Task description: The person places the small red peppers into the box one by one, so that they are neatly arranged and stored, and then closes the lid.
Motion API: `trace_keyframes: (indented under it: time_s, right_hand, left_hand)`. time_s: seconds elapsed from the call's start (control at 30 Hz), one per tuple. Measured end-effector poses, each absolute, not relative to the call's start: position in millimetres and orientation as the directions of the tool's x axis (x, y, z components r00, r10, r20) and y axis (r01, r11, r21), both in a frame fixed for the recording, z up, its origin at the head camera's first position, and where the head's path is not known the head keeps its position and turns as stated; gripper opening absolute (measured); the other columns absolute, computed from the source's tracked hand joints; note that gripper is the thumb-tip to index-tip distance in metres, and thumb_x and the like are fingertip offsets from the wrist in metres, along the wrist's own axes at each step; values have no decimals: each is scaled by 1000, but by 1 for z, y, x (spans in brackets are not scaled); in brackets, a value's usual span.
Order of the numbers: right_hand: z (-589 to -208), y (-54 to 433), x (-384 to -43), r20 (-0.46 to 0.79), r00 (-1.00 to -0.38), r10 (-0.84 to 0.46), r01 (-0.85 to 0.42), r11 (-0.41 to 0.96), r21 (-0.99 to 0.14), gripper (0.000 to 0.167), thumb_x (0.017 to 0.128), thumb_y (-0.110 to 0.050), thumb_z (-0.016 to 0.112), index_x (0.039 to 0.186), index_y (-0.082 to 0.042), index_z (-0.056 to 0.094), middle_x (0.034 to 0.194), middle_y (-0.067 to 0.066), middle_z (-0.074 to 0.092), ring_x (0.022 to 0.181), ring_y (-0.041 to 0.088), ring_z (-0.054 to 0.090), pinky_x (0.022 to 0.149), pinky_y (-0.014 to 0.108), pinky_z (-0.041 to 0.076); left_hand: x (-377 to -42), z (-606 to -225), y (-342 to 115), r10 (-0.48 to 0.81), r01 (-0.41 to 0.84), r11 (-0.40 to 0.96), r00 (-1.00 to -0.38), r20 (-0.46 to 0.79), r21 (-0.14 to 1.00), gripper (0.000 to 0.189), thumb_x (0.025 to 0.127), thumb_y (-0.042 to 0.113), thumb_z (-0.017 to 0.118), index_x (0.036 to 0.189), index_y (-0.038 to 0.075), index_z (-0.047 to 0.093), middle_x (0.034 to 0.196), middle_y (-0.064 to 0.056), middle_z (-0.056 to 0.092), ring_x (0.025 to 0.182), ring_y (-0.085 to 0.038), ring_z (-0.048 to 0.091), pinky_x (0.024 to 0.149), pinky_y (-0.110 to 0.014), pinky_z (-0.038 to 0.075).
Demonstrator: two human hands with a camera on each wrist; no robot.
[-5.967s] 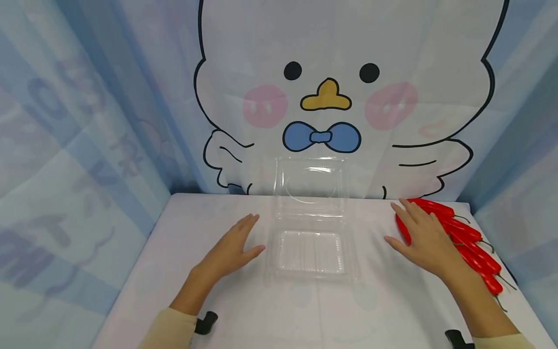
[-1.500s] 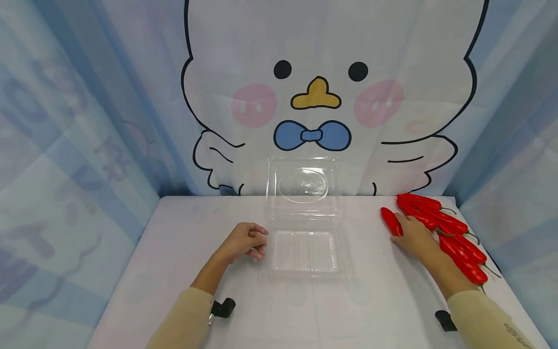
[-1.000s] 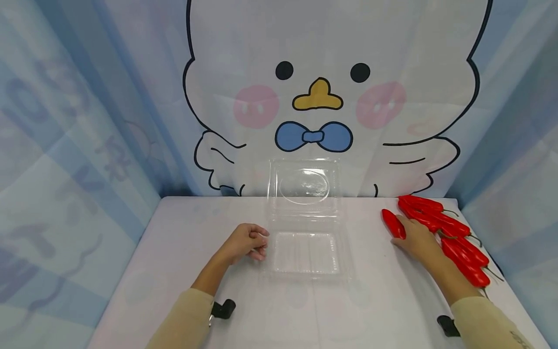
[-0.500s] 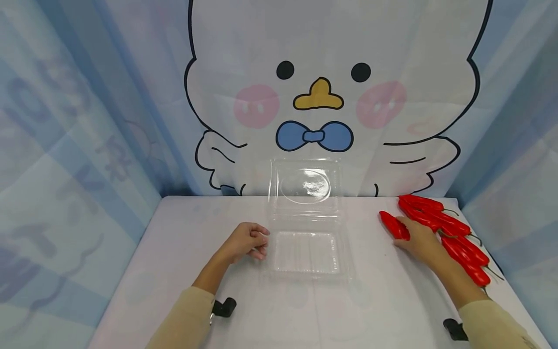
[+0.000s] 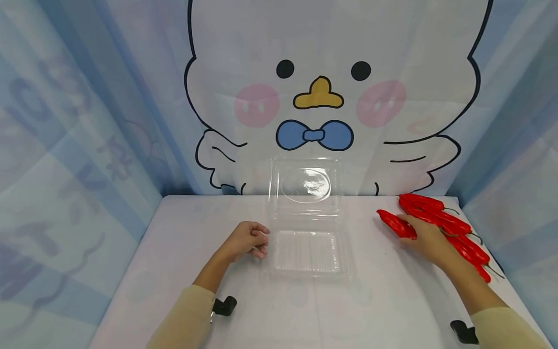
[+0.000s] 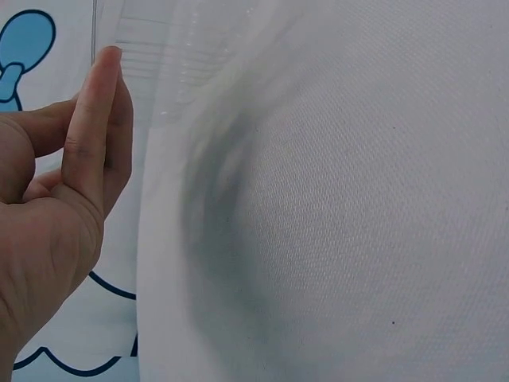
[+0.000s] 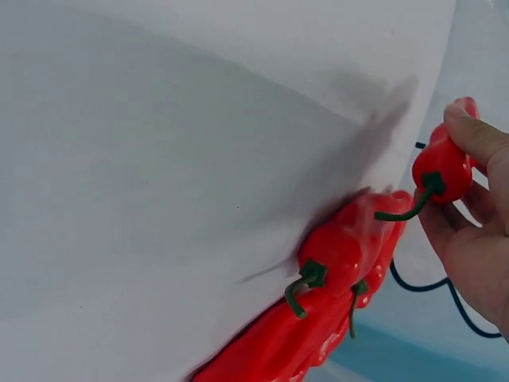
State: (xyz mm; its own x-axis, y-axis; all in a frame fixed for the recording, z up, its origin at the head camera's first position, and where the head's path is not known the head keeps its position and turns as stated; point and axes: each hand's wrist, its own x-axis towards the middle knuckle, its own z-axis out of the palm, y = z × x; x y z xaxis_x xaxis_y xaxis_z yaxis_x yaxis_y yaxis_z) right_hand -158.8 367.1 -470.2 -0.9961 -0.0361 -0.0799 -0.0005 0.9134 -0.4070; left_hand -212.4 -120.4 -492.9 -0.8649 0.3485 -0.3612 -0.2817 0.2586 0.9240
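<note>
My right hand (image 5: 425, 237) grips a red chili pepper (image 5: 394, 224) by its body, thumb on one side and fingers on the other. In the right wrist view the pepper (image 7: 441, 169) is held above the table, its green stem pointing away from the palm. Other red chili peppers (image 5: 457, 225) lie in a row beside and behind this hand. My left hand (image 5: 244, 241) stays beside the left edge of a clear plastic clamshell box (image 5: 307, 277), fingers loosely bent. The left wrist view shows this hand (image 6: 60, 183) with no object visible between thumb and fingers.
The box's lid (image 5: 305, 182) stands raised at the back, against a curtain (image 5: 322, 48) with a cartoon bird. White cloth covers the table (image 5: 305, 310). Blue-white curtains (image 5: 65, 160) hang at both sides.
Six seconds ago both hands were spread, the right over the peppers. Since then the right hand has taken hold of one and, lately, tilted it leftward. The left hand moved to the box's edge and stays.
</note>
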Motion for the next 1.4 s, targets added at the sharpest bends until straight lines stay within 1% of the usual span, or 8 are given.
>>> trace_keyframes:
  time_s: [0.2, 0.4, 0.63, 0.77, 0.87, 1.03, 1.27, 1.4]
  right_hand:
    - [-461, 364, -156, -34, -997, -71, -52, 915, -400, 87, 77, -16, 91, 149, 1, 46, 141, 36, 49, 122, 56, 47, 80, 65, 61]
    - [-456, 357, -155, 14, -995, -103, -100, 910, -402, 86, 76, -13, 91, 149, 1, 48, 140, 34, 53, 119, 52, 52, 78, 61, 63]
    - [-442, 349, -155, 7, -989, -149, -139, 903, -406, 86, 79, -18, 90, 152, -4, 46, 139, 31, 55, 115, 46, 55, 76, 55, 65]
    - [-432, 342, -155, 20, -986, -168, -162, 903, -398, 85, 80, -19, 89, 152, -5, 46, 139, 30, 56, 116, 45, 55, 76, 54, 65]
    - [-426, 334, -157, 37, -983, -180, -180, 909, -376, 85, 79, -20, 91, 151, -6, 47, 135, 29, 59, 114, 45, 57, 75, 55, 65]
    - [-418, 325, -161, 44, -977, -208, -210, 912, -353, 85, 77, -23, 91, 150, -9, 50, 133, 25, 62, 114, 42, 59, 77, 56, 65]
    - [-410, 315, -167, 31, -966, -257, -251, 902, -350, 81, 79, -22, 90, 150, -12, 51, 130, 19, 66, 109, 35, 61, 79, 51, 65]
    - [-407, 307, -172, 18, -960, -279, -267, 896, -354, 80, 79, -22, 90, 149, -14, 52, 131, 18, 66, 112, 36, 62, 80, 52, 65]
  left_hand:
    - [-213, -492, -121, 339, -287, 264, -866, -368, 921, 28, 99, 1, 65, 125, -8, 62, 87, -13, 68, 65, -15, 70, 60, -32, 65]
    - [-213, -492, -121, 341, -285, 271, -865, -368, 919, 29, 99, 2, 65, 126, -8, 62, 88, -14, 68, 66, -15, 70, 61, -32, 65]
    - [-212, -492, -123, 344, -281, 267, -866, -363, 922, 28, 99, 1, 65, 126, -9, 61, 88, -13, 68, 65, -15, 70, 61, -32, 65]
    - [-212, -492, -122, 347, -284, 263, -864, -364, 922, 29, 99, 1, 65, 126, -9, 61, 87, -13, 68, 65, -15, 70, 60, -31, 65]
    - [-212, -492, -122, 348, -288, 259, -863, -367, 922, 29, 99, 0, 65, 125, -9, 61, 87, -12, 68, 64, -15, 70, 60, -31, 65]
    - [-213, -492, -121, 347, -284, 261, -864, -365, 922, 28, 99, 0, 65, 125, -9, 60, 86, -13, 68, 64, -15, 70, 60, -31, 65]
    - [-212, -489, -120, 342, -280, 271, -867, -364, 921, 28, 99, 0, 64, 125, -9, 61, 87, -13, 67, 65, -16, 69, 61, -31, 65]
    - [-212, -489, -120, 338, -275, 273, -870, -360, 922, 27, 99, 0, 65, 125, -9, 61, 87, -13, 67, 65, -16, 70, 61, -32, 65]
